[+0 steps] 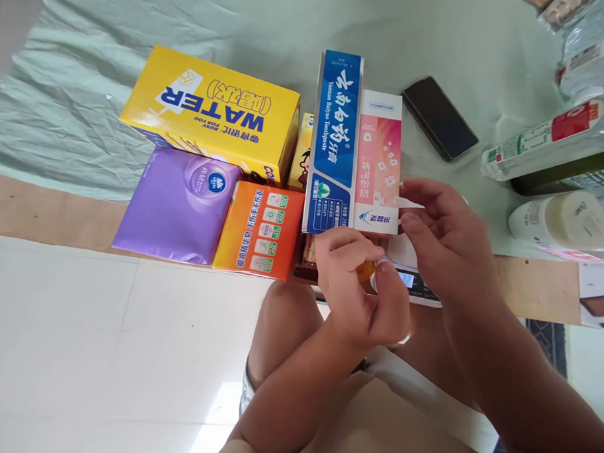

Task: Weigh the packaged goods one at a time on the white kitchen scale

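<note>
Pale green cloth [449, 40], creased and spread over a brown board, covers the low surface in front of a person who sits with bare knees over white floor tiles [61, 344].

At the near edge of the cloth the left hand [357, 287] is curled, its thumb and fingers pressed together around a small orange-amber object [367, 271], most of which is hidden by the fingers, so what it is cannot be told. The right hand [445, 243] is just beside it, fingers bent, thumb and forefinger pinching a thin white strip [410, 203] that pokes out to the left, touching the lower edge of a pink and white carton [379, 160]. Beneath both hands lies a white device with a small lit screen [407, 279], partly covered.

A blue toothpaste box [334, 138] lies against the pink carton's left side. Further left are an orange packet [260, 229], a purple tissue pack [175, 205] and a yellow box printed WATER [212, 113], all packed close together. A dark phone [440, 117] lies face up on the cloth, well apart from the boxes. Along the right edge lie plastic bottles [543, 141] on their sides and a white tub [559, 222].
</note>
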Tool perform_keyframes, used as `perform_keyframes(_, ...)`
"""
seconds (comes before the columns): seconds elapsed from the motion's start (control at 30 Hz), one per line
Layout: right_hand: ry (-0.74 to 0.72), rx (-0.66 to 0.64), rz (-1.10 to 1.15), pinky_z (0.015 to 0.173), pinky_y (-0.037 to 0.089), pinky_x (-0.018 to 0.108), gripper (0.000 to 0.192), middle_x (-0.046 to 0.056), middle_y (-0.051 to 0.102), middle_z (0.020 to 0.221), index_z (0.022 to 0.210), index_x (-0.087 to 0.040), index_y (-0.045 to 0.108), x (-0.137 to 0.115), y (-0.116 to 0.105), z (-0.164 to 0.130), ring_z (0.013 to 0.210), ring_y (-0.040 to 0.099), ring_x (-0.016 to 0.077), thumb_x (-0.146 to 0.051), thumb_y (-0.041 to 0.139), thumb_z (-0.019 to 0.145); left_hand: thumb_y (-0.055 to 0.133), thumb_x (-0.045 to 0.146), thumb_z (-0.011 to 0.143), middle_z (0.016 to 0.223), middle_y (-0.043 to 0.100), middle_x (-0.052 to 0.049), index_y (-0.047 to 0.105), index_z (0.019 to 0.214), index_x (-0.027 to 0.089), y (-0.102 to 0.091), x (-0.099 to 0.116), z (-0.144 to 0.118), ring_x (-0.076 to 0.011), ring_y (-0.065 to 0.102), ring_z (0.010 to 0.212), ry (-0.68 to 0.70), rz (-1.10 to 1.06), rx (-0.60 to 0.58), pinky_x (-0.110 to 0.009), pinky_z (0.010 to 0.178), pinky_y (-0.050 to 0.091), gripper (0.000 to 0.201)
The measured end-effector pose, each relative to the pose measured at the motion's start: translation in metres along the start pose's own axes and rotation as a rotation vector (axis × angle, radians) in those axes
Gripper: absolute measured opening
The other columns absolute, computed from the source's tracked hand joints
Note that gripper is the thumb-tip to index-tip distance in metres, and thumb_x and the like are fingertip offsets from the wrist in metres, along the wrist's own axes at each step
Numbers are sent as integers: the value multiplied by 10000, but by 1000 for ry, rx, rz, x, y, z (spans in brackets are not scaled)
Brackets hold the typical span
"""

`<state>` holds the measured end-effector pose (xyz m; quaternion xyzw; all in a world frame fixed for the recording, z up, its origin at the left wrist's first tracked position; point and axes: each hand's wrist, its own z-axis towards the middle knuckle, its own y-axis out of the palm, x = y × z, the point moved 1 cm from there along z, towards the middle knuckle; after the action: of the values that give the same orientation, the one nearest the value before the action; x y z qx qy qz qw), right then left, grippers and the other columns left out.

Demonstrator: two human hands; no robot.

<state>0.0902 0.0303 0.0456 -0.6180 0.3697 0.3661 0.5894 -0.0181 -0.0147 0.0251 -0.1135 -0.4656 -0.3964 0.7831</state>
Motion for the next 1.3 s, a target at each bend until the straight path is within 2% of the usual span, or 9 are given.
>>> perform_keyframes(0.2,-116,221,60,774,666,293,249,59,795,1259,1184,-273,773,18,-29,-35,950,789,153,-339,745,946,502,24,758,814,489,8,512,873,190,10,9,-4,-125,479,711,76,-2,62,-290,665,460,202)
perform_keyframes(0.33,-83,492,106,748,629,284,193,29,810,1058,1077,-233,800,43,-74,-73,831,759,134,-290,784,893,523,17,705,816,493,13,522,913,192,14,14,-16,-123,508,707,140,-31,-124,-285,647,464,271)
perform_keyframes(0.5,-96,792,126,619,539,296,159,-9,762,825,898,-220,781,73,-137,-110,659,684,138,-209,765,740,504,106,857,824,554,-13,549,1006,213,28,19,-45,-159,567,717,171,-82,-389,-285,606,499,189)
perform_keyframes(0.6,-73,905,124,589,515,288,157,-14,742,772,884,-211,769,92,-169,-132,621,661,130,-197,753,728,509,145,903,849,590,-34,569,1041,213,48,22,-68,-177,596,758,175,-134,-511,-288,617,531,165)
perform_keyframes(0.87,23,995,63,617,555,296,177,14,729,856,964,-202,744,151,-247,-184,689,684,138,-301,741,817,581,154,875,869,618,-29,598,1053,208,111,44,-142,-170,610,742,154,-278,-831,-287,597,524,187)
perform_keyframes(1.1,14,1185,-33,650,482,301,124,-1,595,830,915,-227,603,185,-312,-168,687,591,122,-230,641,797,564,295,970,1124,719,-115,624,1190,167,180,95,-198,-200,745,926,71,-229,-1208,-342,784,674,261)
perform_keyframes(1.17,-20,1276,-84,721,500,322,174,26,606,934,965,-242,568,186,-324,-157,804,632,146,-229,585,792,565,356,1026,1308,705,-193,597,1314,125,207,106,-215,-254,753,1182,58,-255,-1281,-378,934,695,372)
perform_keyframes(1.23,-20,1272,-149,936,561,401,308,81,654,1172,1123,-251,564,185,-331,-148,1122,701,218,-262,515,818,538,435,1064,1494,622,-270,525,1441,99,229,113,-232,-325,660,1433,26,-321,-1258,-456,1070,677,506)
perform_keyframes(1.3,34,1090,-213,1206,501,522,540,85,497,1597,1436,-289,440,185,-334,-144,1559,518,296,-342,412,899,495,493,1078,1634,513,-278,430,1541,130,244,117,-247,-390,505,1607,-30,-369,-1202,-559,1152,635,592)
